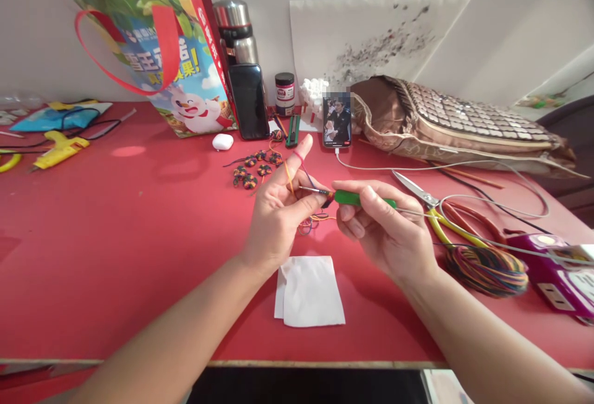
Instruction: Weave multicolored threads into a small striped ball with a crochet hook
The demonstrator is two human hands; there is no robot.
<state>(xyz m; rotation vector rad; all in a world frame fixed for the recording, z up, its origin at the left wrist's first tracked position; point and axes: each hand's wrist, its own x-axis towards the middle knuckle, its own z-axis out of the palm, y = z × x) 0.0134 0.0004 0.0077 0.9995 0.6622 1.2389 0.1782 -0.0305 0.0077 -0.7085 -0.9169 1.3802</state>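
A green-handled crochet hook [348, 198] lies across the fingers of my right hand [387, 224], which is closed around its handle. The metal tip points left, toward my left hand [281, 209]. Between my left thumb and fingers a small dark piece of crochet [328, 201] is pinched, and the hook's shaft passes by it. Multicoloured yarn [288, 176] runs up over my raised left index finger, orange on one side and purple on the other. Loose strands of the yarn hang below my hands onto the red table. Whether the hook has caught a loop is too small to tell.
Several small crocheted pieces [263, 170] lie beyond my left hand. A folded white tissue [313, 292] is nearest me. Scissors [431, 200], a yarn bundle [487, 268] and a purple power strip [552, 274] sit right. Phones [249, 104], a bag [153, 51] and a glue gun [60, 149] stand around.
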